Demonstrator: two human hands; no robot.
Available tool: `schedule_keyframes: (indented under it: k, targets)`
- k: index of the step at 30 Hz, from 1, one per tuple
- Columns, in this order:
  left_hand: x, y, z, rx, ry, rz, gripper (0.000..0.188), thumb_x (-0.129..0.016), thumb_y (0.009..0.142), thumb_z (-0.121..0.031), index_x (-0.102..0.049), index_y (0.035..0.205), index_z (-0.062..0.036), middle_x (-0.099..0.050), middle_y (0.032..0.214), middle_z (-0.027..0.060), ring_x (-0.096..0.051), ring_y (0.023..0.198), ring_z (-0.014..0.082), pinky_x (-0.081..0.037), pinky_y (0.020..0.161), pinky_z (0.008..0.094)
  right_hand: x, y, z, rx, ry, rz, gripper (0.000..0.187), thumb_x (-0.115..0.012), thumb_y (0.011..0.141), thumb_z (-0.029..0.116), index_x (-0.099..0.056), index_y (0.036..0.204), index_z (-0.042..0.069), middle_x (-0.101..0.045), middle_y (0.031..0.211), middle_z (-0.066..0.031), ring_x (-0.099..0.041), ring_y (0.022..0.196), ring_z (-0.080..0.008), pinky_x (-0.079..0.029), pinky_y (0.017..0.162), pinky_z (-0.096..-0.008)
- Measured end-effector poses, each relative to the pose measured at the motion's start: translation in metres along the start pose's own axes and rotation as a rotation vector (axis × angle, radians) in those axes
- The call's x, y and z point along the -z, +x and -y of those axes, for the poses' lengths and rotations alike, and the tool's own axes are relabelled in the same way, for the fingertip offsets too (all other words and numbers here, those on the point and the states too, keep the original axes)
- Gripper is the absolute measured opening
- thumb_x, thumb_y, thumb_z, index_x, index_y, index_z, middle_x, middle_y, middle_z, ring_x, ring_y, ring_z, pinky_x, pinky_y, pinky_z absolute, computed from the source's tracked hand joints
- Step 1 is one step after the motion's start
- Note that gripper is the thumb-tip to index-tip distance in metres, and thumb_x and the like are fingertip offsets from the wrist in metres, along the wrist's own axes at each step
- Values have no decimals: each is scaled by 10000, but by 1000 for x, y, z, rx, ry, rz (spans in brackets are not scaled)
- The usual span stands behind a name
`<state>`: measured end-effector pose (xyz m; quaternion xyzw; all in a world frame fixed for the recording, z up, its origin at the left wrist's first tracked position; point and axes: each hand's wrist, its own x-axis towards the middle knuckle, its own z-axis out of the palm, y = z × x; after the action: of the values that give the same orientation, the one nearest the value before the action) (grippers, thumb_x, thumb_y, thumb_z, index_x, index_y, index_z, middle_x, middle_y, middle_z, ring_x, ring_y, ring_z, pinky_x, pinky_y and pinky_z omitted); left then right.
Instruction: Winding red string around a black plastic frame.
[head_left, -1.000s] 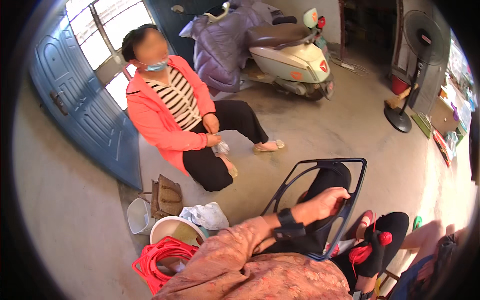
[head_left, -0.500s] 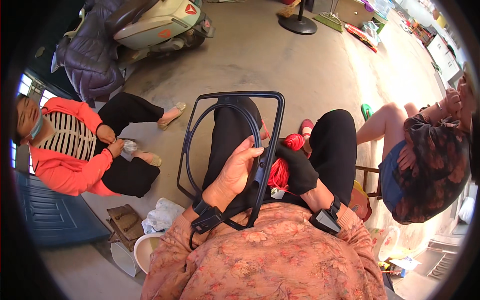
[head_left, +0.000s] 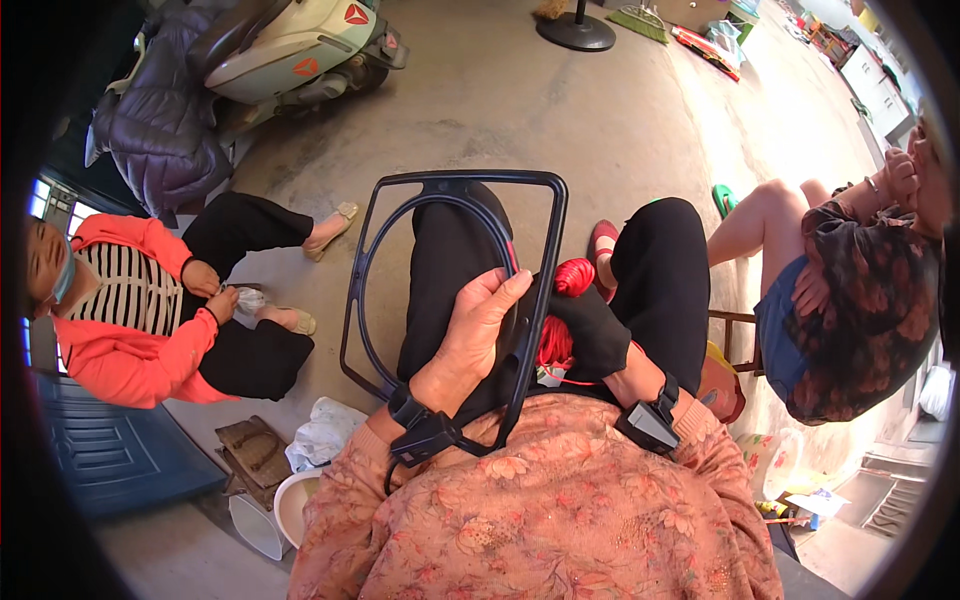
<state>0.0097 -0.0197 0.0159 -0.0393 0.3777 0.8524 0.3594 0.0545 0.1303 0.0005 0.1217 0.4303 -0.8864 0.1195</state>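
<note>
A black rectangular frame (head_left: 461,178) with a round ring inside it stands tilted over my lap. My left hand (head_left: 470,335) reaches through it and is closed on the ring's right side, thumb on top. A short bit of red shows on the ring just above my fingertips. Beside the frame's right bar, my right hand (head_left: 592,338) wears a black glove and is closed round a bundle of red cord (head_left: 555,343). A tightly wound end of it sticks out above the glove. Its fingertips are partly hidden behind the bar.
To the left sits a person (head_left: 140,300) in a coral jacket, holding something whitish. Another person (head_left: 860,310) sits close on my right. A scooter (head_left: 300,65) stands far left. By my left elbow are a white bucket (head_left: 293,505) and a brown bag (head_left: 252,450).
The frame has turned slightly, its top leaning further left. My gloved right hand and the red cord have shifted a little left. The red strand near my left fingertips now lies along the ring.
</note>
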Motion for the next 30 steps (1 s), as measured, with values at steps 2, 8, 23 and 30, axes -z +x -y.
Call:
schedule_keyframes:
  k: [2,8,23,30]
  targets:
    - [-2,0,-1,9,5,-50,92,-607,905,-112,-603,941,-27,-648,827,23,-619,687,74,-522,613,201,1,0,-2,9,-6,-23,169,-676,837,128,-640,938,-2,-656,850,-44,-623,751,-103,-488,673,-243]
    - [-1,-2,2,-55,82,-114,147,-604,914,-174,-630,917,-29,-643,830,9,-588,655,58,-489,602,183,1,2,-4,20,-40,-69,158,-685,824,138,-641,889,1,-649,804,-37,-617,710,-107,-487,648,-246]
    - [10,-45,-17,9,646,-19,185,-619,897,-165,-676,831,-1,-641,760,-8,-556,720,30,-436,658,175,29,-9,31,129,-562,-300,262,-605,897,182,-574,1084,0,-603,944,-40,-575,890,-111,-454,777,-259]
    - [15,-40,-10,2,479,0,191,-622,897,-166,-669,808,-3,-656,779,6,-571,696,34,-443,651,173,6,-11,12,216,-521,76,255,-608,882,218,-585,1002,-6,-606,878,-32,-583,805,-113,-469,743,-259]
